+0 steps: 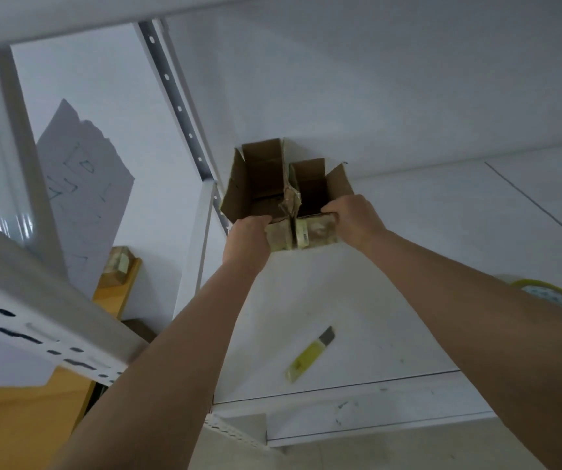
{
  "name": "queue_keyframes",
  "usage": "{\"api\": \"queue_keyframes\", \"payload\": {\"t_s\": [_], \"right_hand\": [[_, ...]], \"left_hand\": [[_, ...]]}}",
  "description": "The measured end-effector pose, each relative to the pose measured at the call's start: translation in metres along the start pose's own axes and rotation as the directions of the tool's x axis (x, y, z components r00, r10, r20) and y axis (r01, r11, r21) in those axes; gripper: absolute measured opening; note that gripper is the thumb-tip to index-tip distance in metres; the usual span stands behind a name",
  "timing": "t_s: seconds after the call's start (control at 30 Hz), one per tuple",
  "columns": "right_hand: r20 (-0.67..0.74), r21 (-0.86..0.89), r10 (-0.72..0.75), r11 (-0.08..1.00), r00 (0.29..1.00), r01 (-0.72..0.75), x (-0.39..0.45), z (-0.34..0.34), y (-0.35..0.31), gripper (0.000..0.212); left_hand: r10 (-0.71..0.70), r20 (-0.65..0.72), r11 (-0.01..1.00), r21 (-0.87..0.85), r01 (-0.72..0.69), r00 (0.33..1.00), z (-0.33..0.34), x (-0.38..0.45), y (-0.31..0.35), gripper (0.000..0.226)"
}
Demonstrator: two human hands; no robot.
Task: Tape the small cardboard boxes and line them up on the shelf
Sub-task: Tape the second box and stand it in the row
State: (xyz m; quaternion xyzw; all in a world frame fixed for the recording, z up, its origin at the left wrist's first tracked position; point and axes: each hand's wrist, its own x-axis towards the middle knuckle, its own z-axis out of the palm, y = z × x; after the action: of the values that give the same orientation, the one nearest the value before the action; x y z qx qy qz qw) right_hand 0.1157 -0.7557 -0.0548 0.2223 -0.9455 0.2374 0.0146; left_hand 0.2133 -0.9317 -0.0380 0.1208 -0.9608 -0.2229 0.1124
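We've got both hands at the back of the shelf point(391, 300): left hand point(247, 240) and right hand point(352, 218) each curled round a small box point(301, 234), 2 taped boxes side by side, touching. Behind them 2 open boxes point(272, 181) wait untaped. Cutter point(311, 356) and tape roll point(557, 300) lie nearby. We'd say roughly halfway.

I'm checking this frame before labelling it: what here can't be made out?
Head view only:
- Tape roll: mostly behind the right forearm, cut by the frame edge.
- Fingertips of left hand and right hand: curled over the box.
- Writing on the paper sheet: too faint.
- Utility knife blade: too small.
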Motion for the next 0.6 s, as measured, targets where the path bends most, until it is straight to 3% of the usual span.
{"api": "queue_keyframes", "payload": {"t_s": [0.13, 0.3, 0.43, 0.6], "right_hand": [[0.061, -0.063, -0.051, 0.996, 0.997, 0.055, -0.012, 0.004, 0.001, 0.043], [-0.082, -0.202, -0.126, 0.973, 0.989, 0.107, -0.035, -0.01, 0.01, 0.048], [-0.111, -0.342, -0.098, 0.938, 0.989, 0.054, -0.063, -0.036, 0.034, 0.052], [-0.176, -0.399, -0.001, 0.914, 0.984, -0.07, -0.116, -0.087, 0.098, 0.053]], "left_hand": [[0.014, 0.017, 0.997, 0.077, -0.016, 1.0, 0.001, 0.001, 0.002, 0.034], [0.154, -0.019, 0.979, 0.135, -0.15, 0.988, 0.007, 0.008, 0.028, 0.034], [0.286, 0.011, 0.949, 0.139, -0.284, 0.958, 0.026, 0.004, 0.078, 0.041], [0.41, 0.106, 0.891, 0.163, -0.423, 0.906, 0.062, -0.01, 0.163, 0.043]]}}
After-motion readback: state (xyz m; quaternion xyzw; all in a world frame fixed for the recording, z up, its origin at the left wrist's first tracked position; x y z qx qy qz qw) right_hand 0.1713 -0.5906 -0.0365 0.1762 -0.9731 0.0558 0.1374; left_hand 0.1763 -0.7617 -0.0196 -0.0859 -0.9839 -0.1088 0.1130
